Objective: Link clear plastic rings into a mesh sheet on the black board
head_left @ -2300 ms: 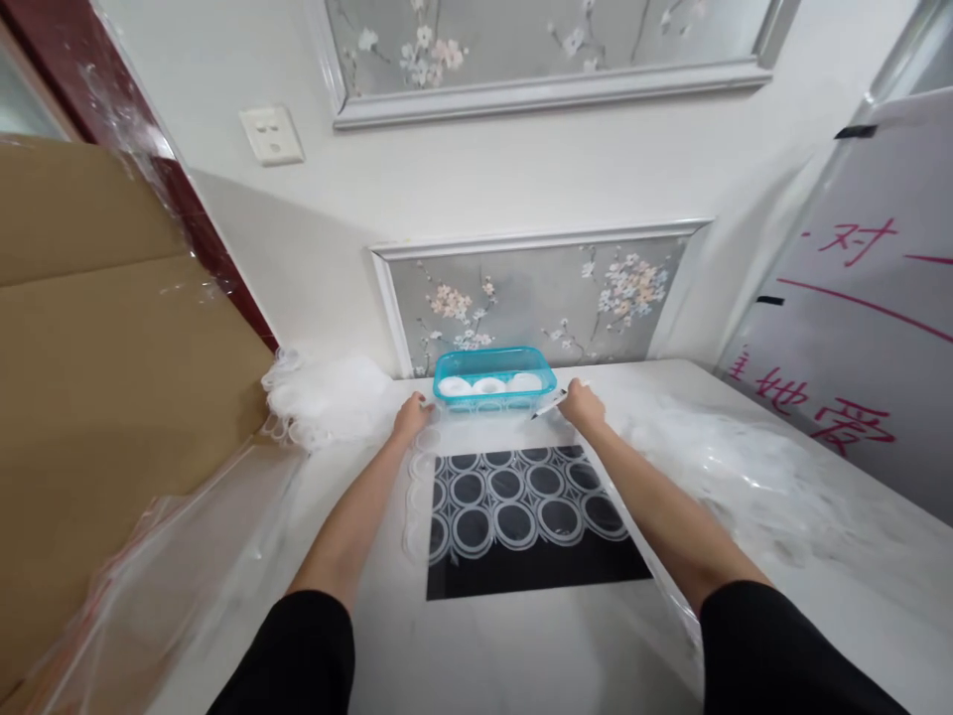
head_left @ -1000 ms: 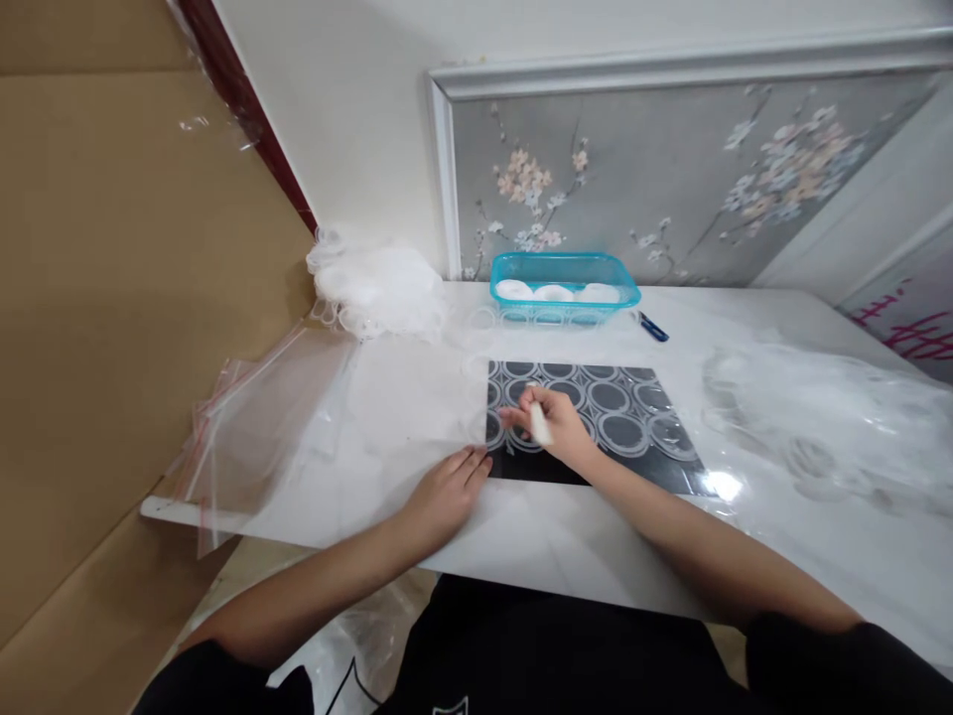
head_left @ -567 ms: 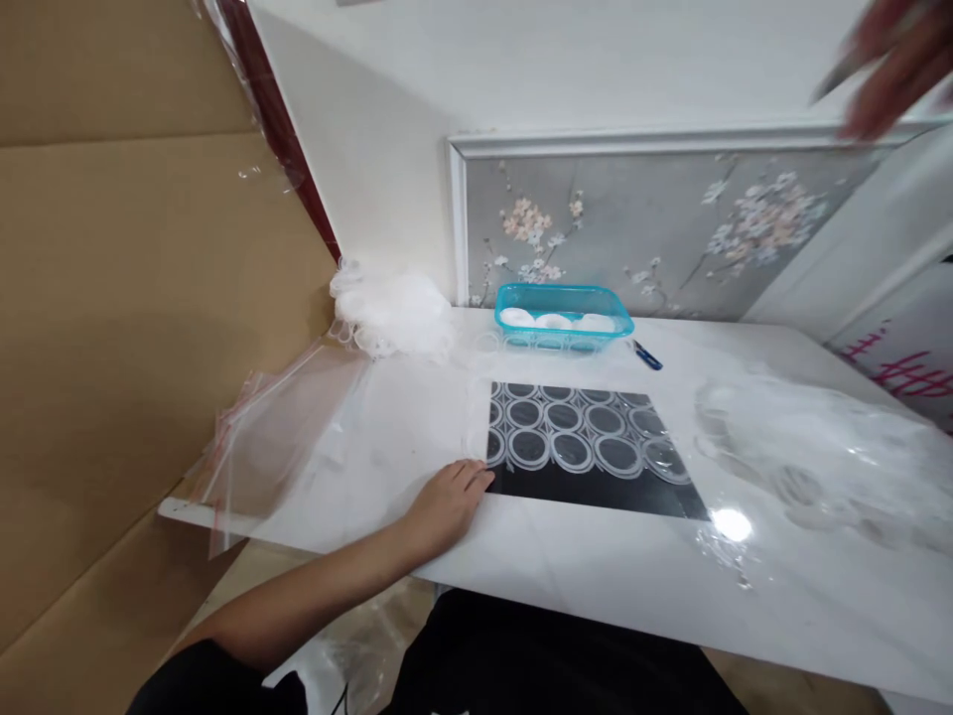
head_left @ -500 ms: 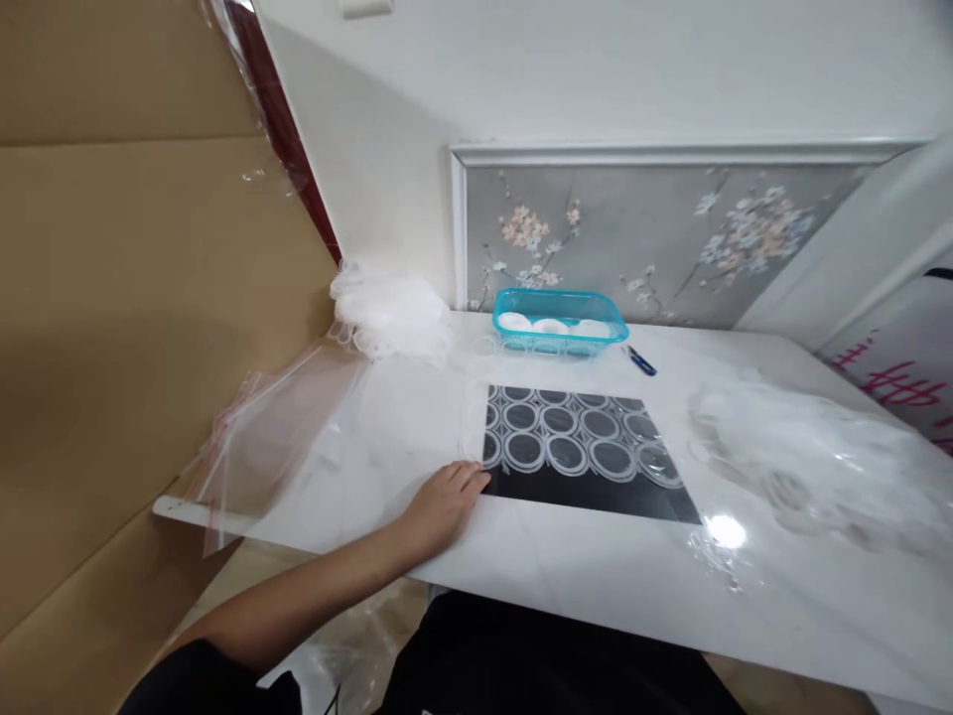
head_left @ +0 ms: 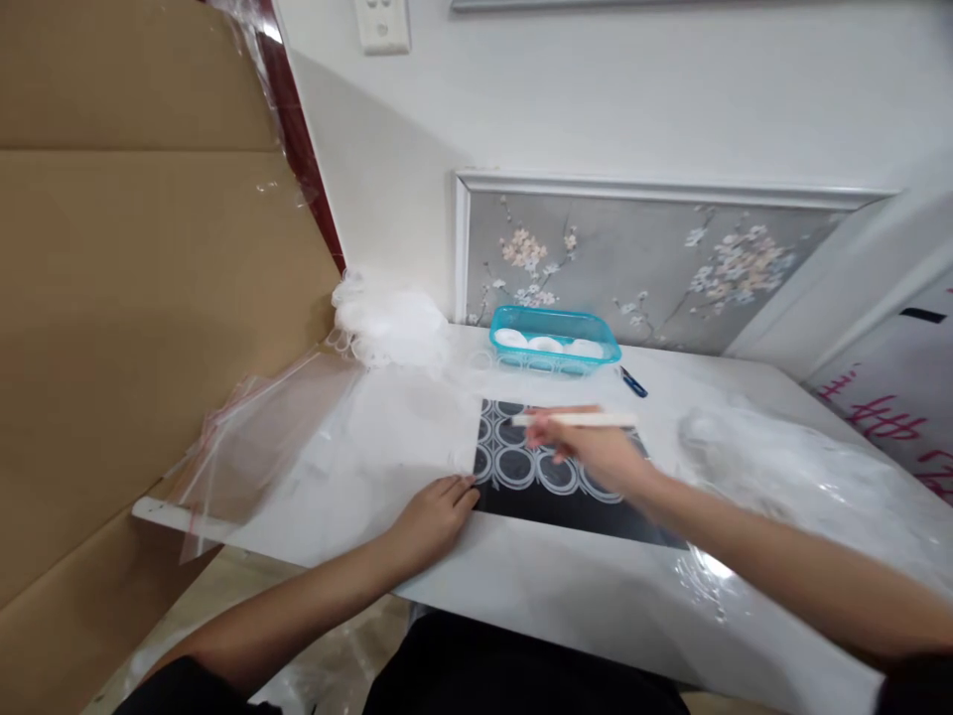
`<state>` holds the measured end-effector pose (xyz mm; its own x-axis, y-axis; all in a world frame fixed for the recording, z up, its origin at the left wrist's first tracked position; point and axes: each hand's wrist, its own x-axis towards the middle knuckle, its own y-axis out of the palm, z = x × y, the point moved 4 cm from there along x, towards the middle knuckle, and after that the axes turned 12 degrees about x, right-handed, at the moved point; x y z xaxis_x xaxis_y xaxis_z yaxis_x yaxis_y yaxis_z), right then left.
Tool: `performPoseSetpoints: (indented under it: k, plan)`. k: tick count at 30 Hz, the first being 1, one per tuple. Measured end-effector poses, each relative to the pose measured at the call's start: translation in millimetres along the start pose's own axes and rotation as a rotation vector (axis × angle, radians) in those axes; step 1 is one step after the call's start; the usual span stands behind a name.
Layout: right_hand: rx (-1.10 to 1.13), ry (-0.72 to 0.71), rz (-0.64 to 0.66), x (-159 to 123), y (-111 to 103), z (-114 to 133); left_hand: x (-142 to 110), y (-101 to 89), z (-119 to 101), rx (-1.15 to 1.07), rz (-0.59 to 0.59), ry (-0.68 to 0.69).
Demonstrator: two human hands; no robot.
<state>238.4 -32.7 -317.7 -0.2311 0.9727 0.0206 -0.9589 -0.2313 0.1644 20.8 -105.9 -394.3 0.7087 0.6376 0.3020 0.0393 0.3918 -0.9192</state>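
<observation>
A black sheet (head_left: 566, 515) with rows of translucent white rings (head_left: 515, 466) on it lies flat on the white table. My left hand (head_left: 439, 506) rests at its lower left corner, fingers stretched out and laid flat, holding nothing. Over the upper part of the sheet is my right hand (head_left: 588, 452), blurred by motion. Its fingers are closed around a pale stick-like tool (head_left: 596, 420), which lies nearly level with its darker end to the left. The blur hides the tool's exact kind. My right hand and forearm cover some of the rings on the right side.
Behind the sheet stands a blue plastic basket (head_left: 555, 318) with white round pieces in it. A blue utility knife (head_left: 633, 382) lies beside it. Clear ring scraps (head_left: 398, 323) are heaped at back left, plastic bags (head_left: 275, 437) at left, clear plastic (head_left: 789, 487) at right. Cardboard (head_left: 149, 318) walls the left.
My right hand has come in from the right with the pale stick-like tool and is now over the sheet. My left hand keeps its place at the sheet's corner. The view has tilted slightly upward.
</observation>
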Motion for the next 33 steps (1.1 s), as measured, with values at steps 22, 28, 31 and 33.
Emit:
performPoseSetpoints:
  k: [22,28,31,33]
  plan:
    - [-0.269,-0.04,0.049,-0.2,47.7,-89.8,-0.2,-1.8,-4.4,0.041,0.013,0.08]
    - [-0.638,-0.443,0.296,-7.6,52.8,-69.4,1.4,-1.1,-1.6,-0.025,-0.004,0.028]
    - [-0.846,-0.584,0.454,-15.6,57.6,-73.5,2.2,0.0,-0.2,-0.093,-0.018,-0.004]
    - [-0.96,-0.628,0.521,-19.8,61.1,-79.2,2.3,1.2,0.5,-0.127,-0.014,-0.02]
